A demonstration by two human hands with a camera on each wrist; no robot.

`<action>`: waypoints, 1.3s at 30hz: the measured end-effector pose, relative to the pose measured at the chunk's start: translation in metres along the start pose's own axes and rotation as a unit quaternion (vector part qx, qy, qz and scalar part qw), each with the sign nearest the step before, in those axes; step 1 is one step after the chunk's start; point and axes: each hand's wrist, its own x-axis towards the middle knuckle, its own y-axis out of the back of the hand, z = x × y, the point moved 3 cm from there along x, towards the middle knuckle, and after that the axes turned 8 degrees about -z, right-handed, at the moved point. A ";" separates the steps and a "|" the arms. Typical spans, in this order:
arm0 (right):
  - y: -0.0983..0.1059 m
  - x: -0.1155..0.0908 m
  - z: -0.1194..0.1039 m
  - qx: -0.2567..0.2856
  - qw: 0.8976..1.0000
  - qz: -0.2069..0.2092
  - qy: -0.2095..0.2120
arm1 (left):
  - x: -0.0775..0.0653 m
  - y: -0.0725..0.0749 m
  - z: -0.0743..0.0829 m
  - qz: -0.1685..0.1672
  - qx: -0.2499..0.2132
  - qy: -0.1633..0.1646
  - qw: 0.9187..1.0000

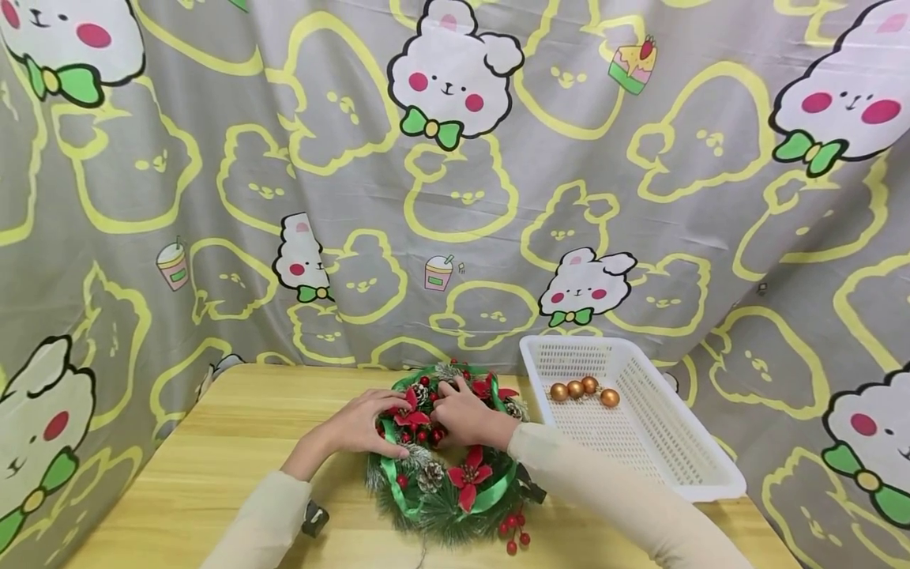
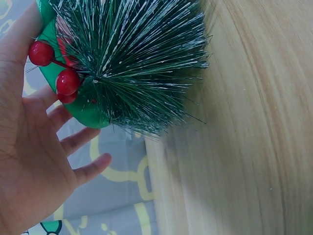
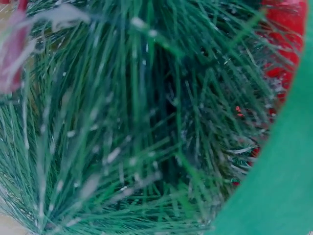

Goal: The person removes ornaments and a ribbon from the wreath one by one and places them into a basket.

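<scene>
Centrally, the wreath (image 1: pixel 444 521) lies on the pale wooden worktop (image 1: pixel 220 427), just left of the white basket (image 1: pixel 700 491), which contains copper-coloured balls (image 1: pixel 575 389). Green ribbon (image 1: pixel 490 498), a red poinsettia (image 1: pixel 469 476), a pine cone (image 1: pixel 430 478) and red berries (image 1: pixel 513 531) dress its needles. The left hand (image 1: pixel 359 423) rests along the wreath's left side with fingers and thumb spread; the left wrist view shows the palm facing the needles. The right hand (image 1: pixel 462 415) reaches over the wreath's far part with bent fingers; its fingertips are buried among the decorations, so whether they pinch anything cannot be told. The wreath is probably light, with springy needles over a stiffer ring; the ribbon looks smooth and likely to slip. Judging from this build, a sound hold would take the ring itself, through the needles, sparing the petals and the thin-stemmed berries.
</scene>
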 end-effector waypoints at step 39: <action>0.031 -0.002 0.014 0.140 0.987 0.074 0.002 | 0.002 -0.002 -0.003 0.002 0.009 0.001 1.000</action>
